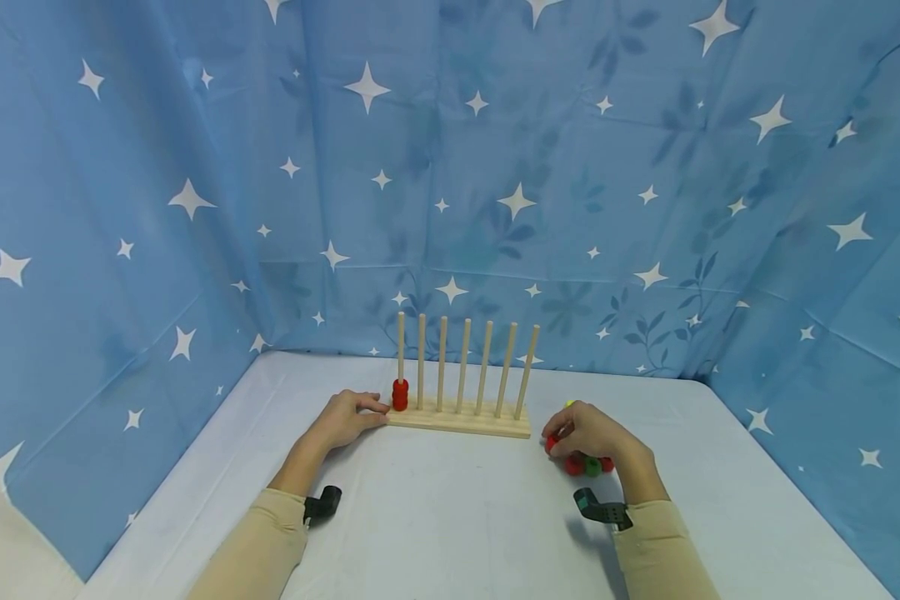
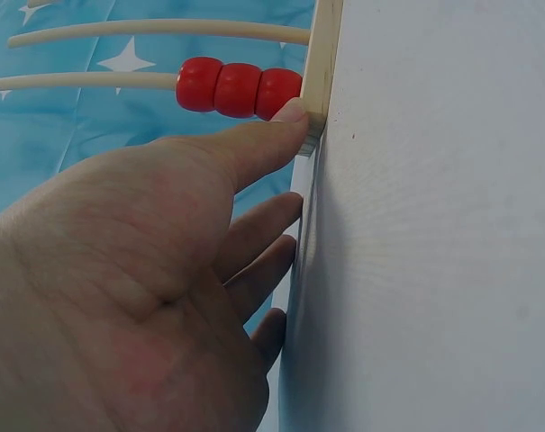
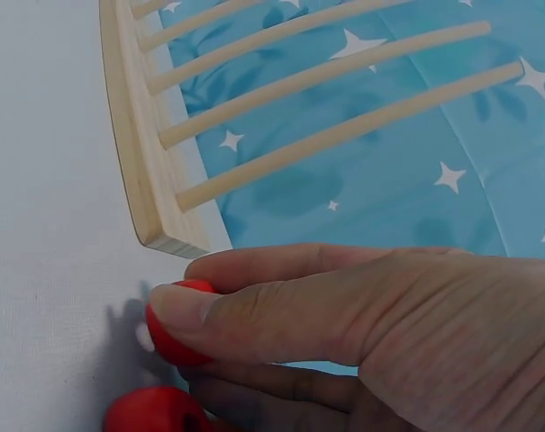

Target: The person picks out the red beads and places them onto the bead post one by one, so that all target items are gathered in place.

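Observation:
A wooden rack of upright pegs on a flat base [image 1: 457,422] stands on the table. Three red beads [image 2: 239,88] are stacked on its leftmost peg. At that end of the base, my left hand [image 1: 348,419] holds the corner between thumb and fingers; the index finger is mostly hidden in the left wrist view. My right hand [image 1: 592,433] pinches a loose red bead [image 3: 177,333] between thumb and fingers, just off the rack's right end. Under and beside that hand lie another red bead [image 3: 155,411] and a green bead [image 1: 592,467].
Beyond the right hand a yellow bead [image 1: 569,403] peeks out, partly hidden. A further red bead [image 1: 607,464] lies by the right wrist. The white tabletop [image 1: 450,517] runs back to a blue star-patterned curtain [image 1: 450,167] on the far side and both flanks.

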A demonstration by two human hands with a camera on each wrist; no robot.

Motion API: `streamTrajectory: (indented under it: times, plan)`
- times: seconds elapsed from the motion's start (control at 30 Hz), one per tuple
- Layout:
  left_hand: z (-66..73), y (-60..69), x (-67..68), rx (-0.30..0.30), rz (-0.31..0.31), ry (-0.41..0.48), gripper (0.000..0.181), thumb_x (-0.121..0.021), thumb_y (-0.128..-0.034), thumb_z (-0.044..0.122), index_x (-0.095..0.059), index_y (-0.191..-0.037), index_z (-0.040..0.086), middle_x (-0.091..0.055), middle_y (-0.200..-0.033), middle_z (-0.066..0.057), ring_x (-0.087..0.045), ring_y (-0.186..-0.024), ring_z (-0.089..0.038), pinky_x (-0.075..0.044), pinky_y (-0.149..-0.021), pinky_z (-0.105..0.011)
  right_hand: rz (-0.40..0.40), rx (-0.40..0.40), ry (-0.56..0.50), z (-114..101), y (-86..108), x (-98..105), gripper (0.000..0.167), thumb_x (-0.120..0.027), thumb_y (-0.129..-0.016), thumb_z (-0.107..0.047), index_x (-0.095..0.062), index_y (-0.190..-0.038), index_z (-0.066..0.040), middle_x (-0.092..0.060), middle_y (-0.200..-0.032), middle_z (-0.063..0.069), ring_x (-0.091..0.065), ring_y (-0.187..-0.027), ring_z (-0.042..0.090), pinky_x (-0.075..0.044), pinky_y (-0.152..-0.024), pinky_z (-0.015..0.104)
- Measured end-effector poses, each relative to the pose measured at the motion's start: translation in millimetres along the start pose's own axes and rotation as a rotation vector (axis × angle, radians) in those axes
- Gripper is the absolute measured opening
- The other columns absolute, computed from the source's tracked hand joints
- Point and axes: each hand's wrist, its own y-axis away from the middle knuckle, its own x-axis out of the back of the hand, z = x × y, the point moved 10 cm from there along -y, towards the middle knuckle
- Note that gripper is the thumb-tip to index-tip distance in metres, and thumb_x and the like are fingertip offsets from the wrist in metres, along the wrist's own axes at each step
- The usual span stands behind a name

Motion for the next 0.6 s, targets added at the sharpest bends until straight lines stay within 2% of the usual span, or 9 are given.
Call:
streamTrajectory:
  times: [0.17, 0.37, 0.6]
  plan:
    - [-0.2, -0.1, -0.3, 0.000, 0.001, 0.005, 0.018, -0.080, -0.0922, 0.021, -0.084, -0.110, 0.017, -0.063, -0.144, -0.017, -0.046, -0.146, -0.045, -0.031, -0.122, -0.064, 0.108, -0.013, 0.010, -0.5, 0.2, 13.3, 0.024, -0.082, -0.088, -0.007, -0.080, -0.112, -0.006, -0.075, -0.107, 0.007, -0.068, -0.091, 0.019, -0.059, -0.078, 0.037]
    - [-2.0, -0.4, -0.8, 0.001, -0.001, 0.001, 0.018, -0.080, -0.0924, 0.022, -0.084, -0.109, 0.018, -0.063, -0.145, -0.017, -0.045, -0.146, -0.045, -0.032, -0.121, -0.064, 0.271, 0.021, -0.004, -4.9, 3.5, 34.4, 0.026, -0.073, -0.094, -0.003, -0.076, -0.120, 0.000, -0.073, -0.115, 0.015, -0.070, -0.096, 0.025, -0.062, -0.077, 0.037]
    - [-3.7, -1.4, -1.4, 0.004, 0.000, -0.003, 0.018, -0.080, -0.0926, 0.022, -0.084, -0.109, 0.018, -0.063, -0.145, -0.016, -0.045, -0.146, -0.045, -0.031, -0.121, -0.064, 0.363, 0.075, -0.014, -12.0, 3.8, 43.8, 0.026, -0.074, -0.095, -0.005, -0.076, -0.121, -0.002, -0.069, -0.113, 0.013, -0.068, -0.099, 0.027, -0.064, -0.083, 0.041]
